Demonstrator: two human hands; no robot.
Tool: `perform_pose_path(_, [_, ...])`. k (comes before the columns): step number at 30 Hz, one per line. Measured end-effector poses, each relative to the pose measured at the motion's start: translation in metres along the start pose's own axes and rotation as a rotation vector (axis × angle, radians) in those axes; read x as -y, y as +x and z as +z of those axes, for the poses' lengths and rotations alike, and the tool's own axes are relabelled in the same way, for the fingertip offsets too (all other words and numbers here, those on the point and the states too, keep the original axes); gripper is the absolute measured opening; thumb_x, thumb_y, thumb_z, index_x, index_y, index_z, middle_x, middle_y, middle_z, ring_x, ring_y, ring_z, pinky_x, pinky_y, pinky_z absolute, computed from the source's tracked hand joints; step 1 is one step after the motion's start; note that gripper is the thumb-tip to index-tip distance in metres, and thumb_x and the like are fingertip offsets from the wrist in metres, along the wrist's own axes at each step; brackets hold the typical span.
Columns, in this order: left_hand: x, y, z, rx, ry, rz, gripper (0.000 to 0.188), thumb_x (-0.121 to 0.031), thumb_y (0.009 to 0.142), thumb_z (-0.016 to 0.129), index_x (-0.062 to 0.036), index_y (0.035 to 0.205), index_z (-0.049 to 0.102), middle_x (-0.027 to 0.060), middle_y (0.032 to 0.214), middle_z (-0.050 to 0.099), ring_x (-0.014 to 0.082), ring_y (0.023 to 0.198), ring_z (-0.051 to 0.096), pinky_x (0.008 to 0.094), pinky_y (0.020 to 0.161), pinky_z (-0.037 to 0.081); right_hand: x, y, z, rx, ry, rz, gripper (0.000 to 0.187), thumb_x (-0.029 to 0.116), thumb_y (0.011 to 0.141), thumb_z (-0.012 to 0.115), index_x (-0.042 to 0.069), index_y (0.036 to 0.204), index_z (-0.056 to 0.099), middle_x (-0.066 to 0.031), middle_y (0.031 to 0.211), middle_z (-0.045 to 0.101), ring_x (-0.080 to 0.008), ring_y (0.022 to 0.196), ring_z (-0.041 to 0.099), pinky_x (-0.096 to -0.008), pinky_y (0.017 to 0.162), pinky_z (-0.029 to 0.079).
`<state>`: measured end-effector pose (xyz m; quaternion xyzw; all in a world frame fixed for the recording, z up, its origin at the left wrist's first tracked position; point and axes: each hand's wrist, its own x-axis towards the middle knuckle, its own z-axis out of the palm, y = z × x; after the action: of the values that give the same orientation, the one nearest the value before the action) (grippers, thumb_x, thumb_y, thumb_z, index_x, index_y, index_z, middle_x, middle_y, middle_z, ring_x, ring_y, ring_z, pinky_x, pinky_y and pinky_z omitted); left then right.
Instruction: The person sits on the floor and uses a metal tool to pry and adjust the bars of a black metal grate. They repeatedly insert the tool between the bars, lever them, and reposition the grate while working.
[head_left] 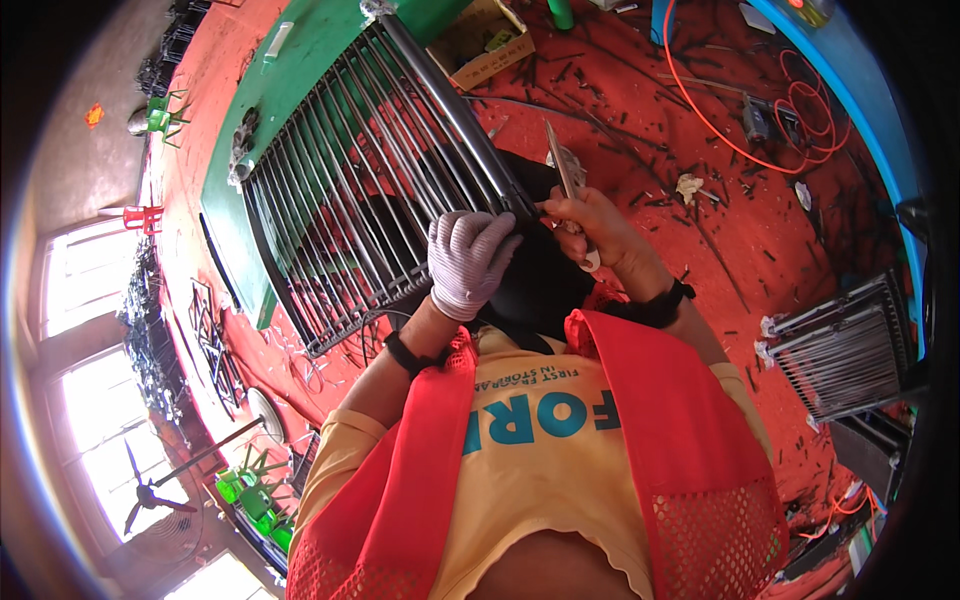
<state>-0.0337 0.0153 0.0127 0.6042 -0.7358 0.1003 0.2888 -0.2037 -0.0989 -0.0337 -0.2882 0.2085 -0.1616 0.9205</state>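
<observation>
1. Across the person's front, a black barred rack slants, its far side over a green surface.
2. Gloved left hand: fingers together over the rack's near corner (whether clamped, I cannot tell).
3. Bare right hand is closed round a thin flat tool, just beside the thick edge tube.
4. Rightward, red floor gives room, though scrap-strewn, out to an orange hose.
</observation>
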Motion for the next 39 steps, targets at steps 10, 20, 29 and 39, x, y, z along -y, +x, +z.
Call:
perform_pose_path(10, [0.001,-0.006,0.005,-0.01,0.057,0.033,0.039,-0.009,0.063,0.077,-0.0113,0.1,0.065,0.0022,0.088,0.056,0.023,0.079,0.056,0.037,0.069,0.046,-0.021,0.012,-0.011,-0.002,0.188,0.054,0.019,0.017,0.092,0.059,0.011,0.077,0.049,0.0035,0.057,0.041,-0.0059,0.037,0.034,-0.0214,0.035,0.027])
perform_pose_path(20, [-0.008,-0.019,-0.013,0.139,0.172,-0.248,0.037,-0.014,0.066,0.074,-0.0108,0.099,0.059,0.0064,0.095,0.054,0.0272,0.089,0.053,0.0399,0.077,0.044,-0.021,0.015,-0.014,-0.063,0.146,0.015,0.015,0.018,0.093,0.058,0.013,0.08,0.053,0.0031,0.061,0.046,-0.0056,0.038,0.034,-0.0219,0.035,0.026])
perform_pose_path(29, [-0.003,-0.032,-0.018,0.037,0.094,-0.172,0.04,-0.014,0.066,0.076,-0.011,0.103,0.062,0.0062,0.098,0.056,0.0284,0.093,0.055,0.0402,0.082,0.046,-0.026,0.021,-0.024,0.034,0.181,-0.044,0.017,0.021,0.094,0.057,0.011,0.08,0.054,0.0037,0.062,0.047,-0.0059,0.039,0.036,-0.0223,0.036,0.029])
perform_pose_path(39, [0.024,-0.11,-0.067,0.094,0.347,-0.402,0.04,-0.013,0.069,0.071,-0.0166,0.108,0.064,-0.001,0.094,0.058,0.0227,0.087,0.054,0.0402,0.077,0.043,-0.025,0.021,-0.022,-0.032,0.242,-0.101,0.012,0.022,0.095,0.058,0.01,0.093,0.06,0.0036,0.068,0.05,-0.0063,0.045,0.042,-0.0217,0.041,0.035])
